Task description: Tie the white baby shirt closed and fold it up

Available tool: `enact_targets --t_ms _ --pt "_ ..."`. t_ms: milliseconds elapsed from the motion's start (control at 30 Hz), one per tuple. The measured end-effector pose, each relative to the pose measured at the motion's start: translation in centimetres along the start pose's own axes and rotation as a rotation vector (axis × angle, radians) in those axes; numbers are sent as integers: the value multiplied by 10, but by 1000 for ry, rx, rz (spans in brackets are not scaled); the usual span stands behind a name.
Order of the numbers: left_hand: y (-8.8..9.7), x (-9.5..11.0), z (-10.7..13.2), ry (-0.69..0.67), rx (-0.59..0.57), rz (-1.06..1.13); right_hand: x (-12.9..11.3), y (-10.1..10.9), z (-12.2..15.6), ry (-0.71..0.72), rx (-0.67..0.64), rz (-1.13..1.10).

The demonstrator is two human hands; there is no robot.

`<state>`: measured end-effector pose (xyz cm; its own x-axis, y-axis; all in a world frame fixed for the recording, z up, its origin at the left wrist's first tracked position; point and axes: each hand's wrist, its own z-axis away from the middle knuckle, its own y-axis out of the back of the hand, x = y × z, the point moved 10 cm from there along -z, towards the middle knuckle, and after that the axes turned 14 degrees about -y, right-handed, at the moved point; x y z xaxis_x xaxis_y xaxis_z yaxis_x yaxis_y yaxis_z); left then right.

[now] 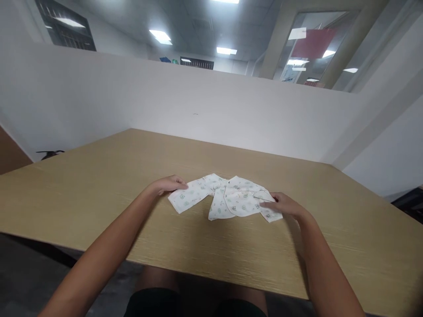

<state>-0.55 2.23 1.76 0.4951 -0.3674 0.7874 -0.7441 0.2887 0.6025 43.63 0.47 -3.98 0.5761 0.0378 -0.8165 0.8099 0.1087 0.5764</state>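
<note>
A small white baby shirt [238, 198] with a green and grey print lies on the table, its front overlapping. Its left-hand sleeve stretches out to the side. My left hand [170, 182] pinches the upper edge of that sleeve, thumb on top. At the other side my right hand [284, 204] grips the opposite sleeve, which is folded and bent downward. The right thumb lies over the cloth and its fingers are partly hidden behind it.
The wooden table [185, 246] reaches back to a low white wall [211, 110]. Its front edge runs just above my legs [155, 279]. A dark object [49, 154] shows beyond the left edge, and another black object [410, 204] at the far right.
</note>
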Motion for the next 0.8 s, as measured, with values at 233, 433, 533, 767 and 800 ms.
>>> enact_targets --t_ms 233,433,533,767,800 --pt "53 -16 -11 -43 318 -305 -19 51 13 185 569 92" --pt "55 -9 -10 -80 316 -406 -29 77 46 361 711 275" --pt "51 -5 -9 -87 269 -432 13 74 25 122 436 221" --pt "59 -7 -13 -106 276 -567 13 54 -2 185 638 84" --pt "61 -5 -14 -101 297 -639 6 40 -9 209 610 105"
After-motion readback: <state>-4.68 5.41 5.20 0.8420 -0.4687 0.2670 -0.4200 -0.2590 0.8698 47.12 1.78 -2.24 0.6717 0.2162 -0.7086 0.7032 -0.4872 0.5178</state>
